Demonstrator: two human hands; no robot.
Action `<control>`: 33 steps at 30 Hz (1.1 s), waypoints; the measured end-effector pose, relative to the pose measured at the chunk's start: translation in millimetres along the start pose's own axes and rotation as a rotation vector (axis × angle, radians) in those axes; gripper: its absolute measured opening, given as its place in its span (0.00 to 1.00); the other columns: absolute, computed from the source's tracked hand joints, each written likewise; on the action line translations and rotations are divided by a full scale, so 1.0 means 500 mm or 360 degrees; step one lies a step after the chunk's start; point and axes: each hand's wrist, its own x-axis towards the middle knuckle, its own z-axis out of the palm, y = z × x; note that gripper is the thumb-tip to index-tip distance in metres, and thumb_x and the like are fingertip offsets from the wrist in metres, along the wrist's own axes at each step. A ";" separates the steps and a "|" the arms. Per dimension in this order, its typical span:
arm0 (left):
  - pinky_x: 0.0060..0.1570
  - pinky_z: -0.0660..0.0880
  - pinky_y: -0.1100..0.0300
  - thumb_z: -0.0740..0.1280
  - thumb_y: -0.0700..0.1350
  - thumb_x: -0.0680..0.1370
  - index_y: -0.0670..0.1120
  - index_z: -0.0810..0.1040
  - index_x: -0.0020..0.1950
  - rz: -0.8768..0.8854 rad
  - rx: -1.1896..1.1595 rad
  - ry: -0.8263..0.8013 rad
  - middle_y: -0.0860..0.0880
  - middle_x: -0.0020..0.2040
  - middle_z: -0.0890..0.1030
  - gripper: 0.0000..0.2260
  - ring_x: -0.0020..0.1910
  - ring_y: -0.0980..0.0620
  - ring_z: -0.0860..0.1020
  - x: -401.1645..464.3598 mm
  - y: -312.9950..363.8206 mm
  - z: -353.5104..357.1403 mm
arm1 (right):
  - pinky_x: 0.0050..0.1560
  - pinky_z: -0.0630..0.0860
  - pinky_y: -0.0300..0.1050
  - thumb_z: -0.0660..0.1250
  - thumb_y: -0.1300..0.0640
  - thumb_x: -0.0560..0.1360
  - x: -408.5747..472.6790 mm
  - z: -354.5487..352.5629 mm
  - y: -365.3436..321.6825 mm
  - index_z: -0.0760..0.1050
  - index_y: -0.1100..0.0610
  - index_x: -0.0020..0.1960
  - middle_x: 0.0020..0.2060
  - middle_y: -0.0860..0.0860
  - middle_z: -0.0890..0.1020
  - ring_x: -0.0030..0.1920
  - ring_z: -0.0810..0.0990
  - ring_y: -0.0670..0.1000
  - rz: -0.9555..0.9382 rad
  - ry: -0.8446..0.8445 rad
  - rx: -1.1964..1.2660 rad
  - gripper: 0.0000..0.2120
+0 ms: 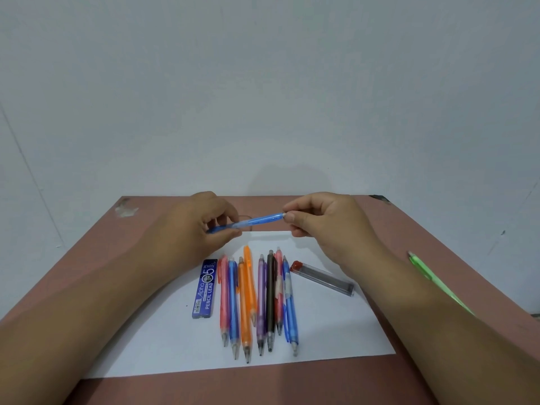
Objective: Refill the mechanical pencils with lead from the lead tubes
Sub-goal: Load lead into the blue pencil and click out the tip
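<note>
Head view: I'm holding a blue pencil in the air over the far edge of the paper, nearly level, its right end a bit higher. My left hand is curling round the pencil's left part, fingers and thumb wrapped on the barrel. My right hand is pinching the pencil's right end between thumb and forefinger, other fingers curled loosely; whether a cap is in that pinch I can't tell.

Below my hands, a row of pencils is lying on a white sheet of paper, tips pointing toward me: pink, blue, two orange, purple, black, red and another blue, packed side by side and some overlapping. Just left of the row, a flat blue lead case marked 0.5 pencil lead is lying lengthwise. Right of the row, a clear lead tube with a red cap is lying slanted, partly under my right wrist. The paper is sitting on a reddish-brown table. A green pencil is lying off the paper near the table's right edge, beyond my right forearm.
</note>
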 end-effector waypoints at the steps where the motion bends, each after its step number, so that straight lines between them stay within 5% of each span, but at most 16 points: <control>1: 0.39 0.78 0.56 0.73 0.55 0.74 0.62 0.76 0.48 0.0004 -0.0011 -0.0009 0.60 0.42 0.78 0.08 0.41 0.59 0.77 -0.001 -0.001 0.000 | 0.49 0.84 0.45 0.74 0.62 0.76 0.000 0.001 0.001 0.85 0.50 0.44 0.37 0.49 0.87 0.38 0.85 0.47 0.0003 -0.0006 0.0003 0.08; 8: 0.38 0.77 0.62 0.71 0.58 0.73 0.70 0.73 0.45 0.0080 -0.0103 0.0015 0.64 0.41 0.78 0.08 0.48 0.60 0.77 -0.002 0.016 -0.004 | 0.47 0.83 0.42 0.73 0.62 0.77 0.004 0.005 0.008 0.85 0.55 0.48 0.38 0.51 0.87 0.38 0.83 0.47 0.0054 -0.0027 0.0281 0.04; 14: 0.39 0.80 0.54 0.67 0.64 0.72 0.62 0.80 0.48 0.0070 -0.0277 0.0060 0.62 0.41 0.80 0.10 0.42 0.58 0.79 -0.003 0.039 0.001 | 0.39 0.78 0.37 0.75 0.56 0.70 0.004 0.013 0.007 0.84 0.59 0.49 0.35 0.50 0.82 0.36 0.77 0.45 0.0204 -0.0173 0.0834 0.10; 17: 0.38 0.79 0.60 0.67 0.66 0.70 0.63 0.80 0.48 -0.0052 -0.0352 0.0005 0.61 0.40 0.82 0.11 0.42 0.58 0.80 -0.003 0.046 -0.003 | 0.41 0.80 0.40 0.74 0.54 0.71 0.005 0.008 0.002 0.83 0.58 0.49 0.39 0.52 0.83 0.39 0.79 0.47 0.0219 -0.0122 0.0986 0.10; 21: 0.39 0.77 0.62 0.67 0.70 0.67 0.60 0.83 0.49 -0.0280 -0.0494 -0.0114 0.61 0.43 0.83 0.19 0.42 0.59 0.80 -0.009 0.057 -0.009 | 0.49 0.83 0.46 0.68 0.56 0.80 0.006 -0.003 -0.011 0.79 0.60 0.54 0.50 0.58 0.87 0.48 0.86 0.54 0.0219 -0.0006 0.1200 0.08; 24: 0.40 0.80 0.52 0.64 0.79 0.66 0.59 0.85 0.48 -0.0365 -0.1006 -0.0203 0.51 0.45 0.84 0.28 0.41 0.53 0.81 -0.014 0.057 -0.013 | 0.48 0.83 0.49 0.68 0.58 0.80 0.007 -0.008 -0.021 0.78 0.60 0.51 0.46 0.60 0.86 0.47 0.87 0.56 0.0186 0.0135 0.1342 0.05; 28: 0.36 0.79 0.54 0.54 0.85 0.62 0.48 0.85 0.56 -0.0438 -0.1450 -0.0224 0.44 0.45 0.82 0.47 0.41 0.48 0.80 -0.010 0.053 -0.019 | 0.46 0.84 0.54 0.68 0.58 0.80 0.013 -0.008 -0.041 0.78 0.60 0.53 0.42 0.58 0.84 0.47 0.87 0.59 0.0120 0.0216 0.1481 0.05; 33: 0.33 0.78 0.56 0.54 0.85 0.59 0.44 0.86 0.54 -0.0545 -0.1699 -0.0350 0.41 0.45 0.83 0.51 0.38 0.47 0.80 0.000 0.053 -0.021 | 0.44 0.84 0.54 0.67 0.53 0.81 0.035 0.016 -0.069 0.79 0.58 0.53 0.36 0.55 0.82 0.40 0.87 0.55 0.0188 0.0178 0.1581 0.08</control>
